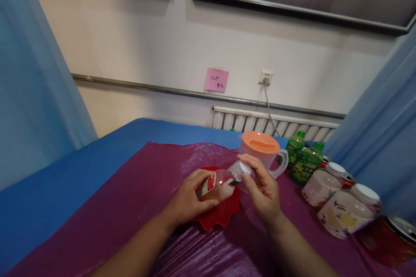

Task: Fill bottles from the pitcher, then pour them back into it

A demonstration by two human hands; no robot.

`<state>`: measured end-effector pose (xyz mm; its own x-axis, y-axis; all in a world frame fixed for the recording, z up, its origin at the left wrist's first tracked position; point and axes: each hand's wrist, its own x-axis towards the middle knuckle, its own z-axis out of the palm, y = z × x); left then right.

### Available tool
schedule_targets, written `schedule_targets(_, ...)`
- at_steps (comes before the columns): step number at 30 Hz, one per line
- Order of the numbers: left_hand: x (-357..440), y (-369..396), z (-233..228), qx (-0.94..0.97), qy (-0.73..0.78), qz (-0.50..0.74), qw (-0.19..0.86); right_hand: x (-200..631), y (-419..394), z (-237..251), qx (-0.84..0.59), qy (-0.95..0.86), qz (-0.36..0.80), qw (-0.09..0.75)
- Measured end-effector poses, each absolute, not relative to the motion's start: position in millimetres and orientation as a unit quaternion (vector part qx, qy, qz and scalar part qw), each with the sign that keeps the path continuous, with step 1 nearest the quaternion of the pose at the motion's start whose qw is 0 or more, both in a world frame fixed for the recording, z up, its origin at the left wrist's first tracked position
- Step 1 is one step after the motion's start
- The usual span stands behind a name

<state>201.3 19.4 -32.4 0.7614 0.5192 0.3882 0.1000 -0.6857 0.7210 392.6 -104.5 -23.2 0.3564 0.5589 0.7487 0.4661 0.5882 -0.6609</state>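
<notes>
My left hand (191,199) is wrapped round the body of a clear plastic bottle (222,181) with a red and white label. The bottle lies tilted, its neck pointing up and to the right. At that end, my right hand (264,190) grips the white cap (243,168) between thumb and fingers. Whether the cap is loose on the neck, I cannot tell. Below the bottle is a red scalloped dish (216,218), partly covered by my left hand. Just behind my right hand stands a clear pitcher with an orange lid (260,142).
Green drink bottles (307,163), white-capped jars (347,212) and a red can (386,240) line the right side. Purple plastic sheeting (130,199) covers part of the blue table cover (71,169). A radiator (247,119) and a plugged-in cord (269,106) are at the wall.
</notes>
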Motion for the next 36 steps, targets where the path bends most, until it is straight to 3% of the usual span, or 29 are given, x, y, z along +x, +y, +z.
schedule_targets(20,202,15,-28,0.871,0.187,0.278,0.361,386,-101,-24,-0.446,-0.505,0.045,0.737)
schedule_targets(27,202,12,-27,0.870,0.177,0.280,0.365,379,-100,-23,-0.424,-0.470,0.115,0.765)
schedule_targets(36,203,14,-28,0.867,0.178,0.288,0.366,381,-101,-27,-0.444,-0.484,0.091,0.748)
